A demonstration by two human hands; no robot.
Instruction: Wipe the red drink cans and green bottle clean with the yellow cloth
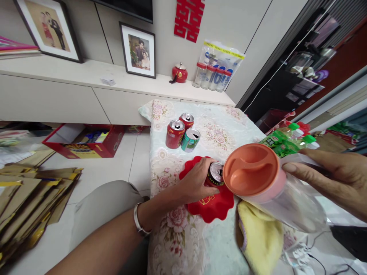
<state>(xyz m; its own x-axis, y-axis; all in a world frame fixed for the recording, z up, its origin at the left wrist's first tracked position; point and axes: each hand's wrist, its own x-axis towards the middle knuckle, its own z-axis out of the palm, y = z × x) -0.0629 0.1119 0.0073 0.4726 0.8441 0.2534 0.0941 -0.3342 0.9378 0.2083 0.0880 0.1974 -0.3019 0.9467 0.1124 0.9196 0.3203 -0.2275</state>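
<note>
My left hand (199,179) is wrapped round a dark can (216,172) with an opened top, over a red scalloped mat (212,210). In my right hand (329,175) is a clear pitcher (298,208), gripped by its handle. Its orange lid (252,170) faces up toward the camera, close to the can's right side. Farther back on the table, two red cans (175,134) (187,120) and a green can (190,140) stand together, all opened. Below the pitcher a yellow cloth (259,236) lies at the table's right side.
Behind the flowered tablecloth (218,133), a white cabinet (114,89) bears framed photos, a red pot (179,73) and lidded glass jars (210,76). Green-capped bottles (283,139) stand at the right. On the floor at left are a red box (86,141) and flattened cardboard (31,202).
</note>
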